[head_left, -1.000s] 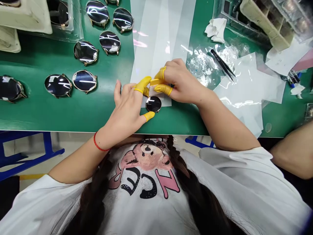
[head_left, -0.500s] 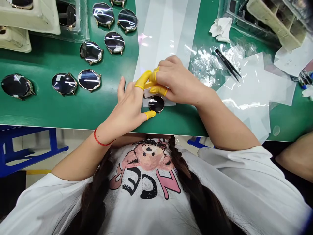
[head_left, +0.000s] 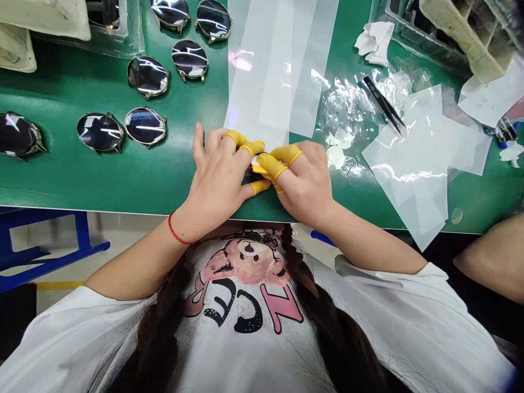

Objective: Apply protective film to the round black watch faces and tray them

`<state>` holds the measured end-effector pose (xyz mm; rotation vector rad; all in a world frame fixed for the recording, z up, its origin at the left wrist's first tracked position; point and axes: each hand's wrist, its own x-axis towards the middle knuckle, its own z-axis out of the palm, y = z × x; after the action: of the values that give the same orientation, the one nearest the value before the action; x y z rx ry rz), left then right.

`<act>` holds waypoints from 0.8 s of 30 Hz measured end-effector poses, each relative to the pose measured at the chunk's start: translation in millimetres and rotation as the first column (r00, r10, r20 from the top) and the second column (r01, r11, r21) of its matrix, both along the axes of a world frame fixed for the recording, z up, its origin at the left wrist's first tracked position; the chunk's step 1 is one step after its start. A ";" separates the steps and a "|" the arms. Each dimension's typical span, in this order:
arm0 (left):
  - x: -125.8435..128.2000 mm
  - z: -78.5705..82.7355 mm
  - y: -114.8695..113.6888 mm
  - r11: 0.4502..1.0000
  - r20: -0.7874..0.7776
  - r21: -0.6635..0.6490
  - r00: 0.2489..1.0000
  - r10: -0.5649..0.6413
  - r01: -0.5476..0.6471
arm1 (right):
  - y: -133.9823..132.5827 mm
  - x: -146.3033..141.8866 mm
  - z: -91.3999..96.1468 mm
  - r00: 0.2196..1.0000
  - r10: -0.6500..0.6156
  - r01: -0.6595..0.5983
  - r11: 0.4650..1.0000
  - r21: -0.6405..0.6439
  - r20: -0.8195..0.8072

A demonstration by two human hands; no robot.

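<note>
Hands, two, bare but for yellow finger cots (head_left: 268, 162), met at the near edge of the green mat (head_left: 82, 174). Left hand (head_left: 216, 169) had its thumb and forefinger closed narrowly round a small dark watch case (head_left: 252, 171), with the little finger lifted clear. Right hand (head_left: 305, 183) pressed its capped fingertips onto the same piece from the right, also closed on it. The watch case sat between the two sets of fingertips, almost wholly hidden, just near of the clear film strips (head_left: 274, 65).

Finished cases (head_left: 145, 125) lay in loose rows to the far left, black tweezers (head_left: 382, 103) on crumpled wrap (head_left: 347, 106) to the right, and loose film sheets (head_left: 421, 147) beyond them. Another person's forearm (head_left: 491, 262) showed at the near right.

Risk, as judged: the piece lay close to the mat's near edge, so a slipped pinch could have sent it to the floor. Uneven pressure could have trapped a bubble or smudged the glass.
</note>
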<state>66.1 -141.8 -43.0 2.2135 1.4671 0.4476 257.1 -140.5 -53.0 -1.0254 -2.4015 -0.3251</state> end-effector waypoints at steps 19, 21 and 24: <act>3.2 0.7 -2.3 1.000 0.047 -0.005 0.999 0.013 -0.012 | 8.2 21.8 4.6 0.999 -0.037 0.023 0.952 -0.304 -0.039; 3.0 0.5 -2.2 1.000 0.041 -0.011 0.999 0.006 -0.005 | 1.5 23.0 -1.0 0.998 0.058 -0.065 0.966 -0.252 -0.037; 2.2 0.7 -2.7 1.000 0.018 -0.008 1.000 -0.006 0.006 | -12.6 24.9 -7.2 0.989 0.144 -0.147 0.979 -0.143 -0.030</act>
<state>68.2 -144.5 -42.3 2.2010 1.4506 0.4572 281.9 -153.1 -60.1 -0.9023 -2.4955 -0.0893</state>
